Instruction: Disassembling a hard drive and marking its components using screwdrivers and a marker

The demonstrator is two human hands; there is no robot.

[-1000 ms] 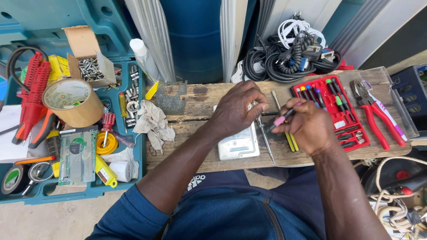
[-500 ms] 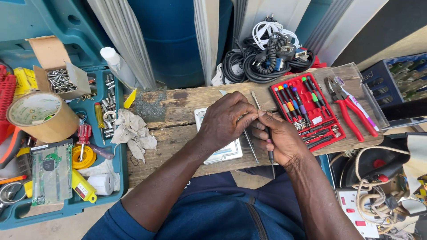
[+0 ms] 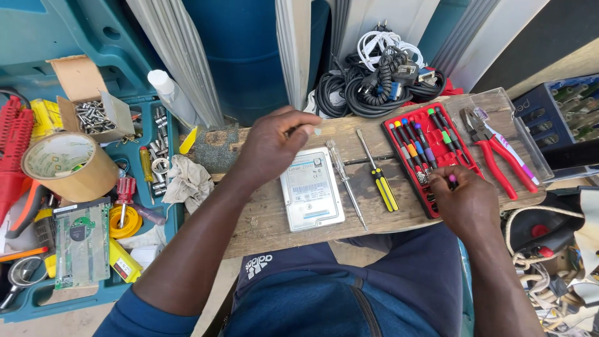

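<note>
A silver hard drive point(image 3: 311, 188) lies flat on a wooden plank point(image 3: 262, 218) across my lap. My left hand point(image 3: 274, 142) hovers just behind the drive's far left corner with its fingertips pinched together; I cannot tell if anything tiny is between them. My right hand point(image 3: 465, 205) rests at the near edge of a red screwdriver-set case point(image 3: 417, 187), closed on a small pink-tipped screwdriver point(image 3: 450, 179). Between the drive and the case lie a clear-handled screwdriver point(image 3: 344, 181) and a yellow-and-black one point(image 3: 379, 181).
Red pliers point(image 3: 496, 159) lie in a clear lid right of the case. Coiled black and white cables point(image 3: 374, 84) sit behind the plank. A teal toolbox point(image 3: 37, 306) at left holds a tape roll point(image 3: 65, 163), a box of screws point(image 3: 93, 115), a circuit board point(image 3: 80, 240) and a rag point(image 3: 187, 181).
Both hands were together over the drive. Now my left hand has lifted back and left, and my right hand has moved right to the red case with the pink screwdriver.
</note>
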